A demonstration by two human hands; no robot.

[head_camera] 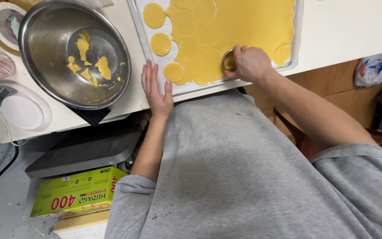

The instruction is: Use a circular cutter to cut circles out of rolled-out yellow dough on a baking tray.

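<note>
My left hand [156, 90] lay open and flat at the tray's [140, 33] near edge. My right hand [249, 63] gripped a round metal cutter [228, 60], pressed into the yellow dough [244, 24] on the tray. Cut discs [161, 44] lay beside it. Farther left stood a steel bowl [49, 48] with dough scraps.
</note>
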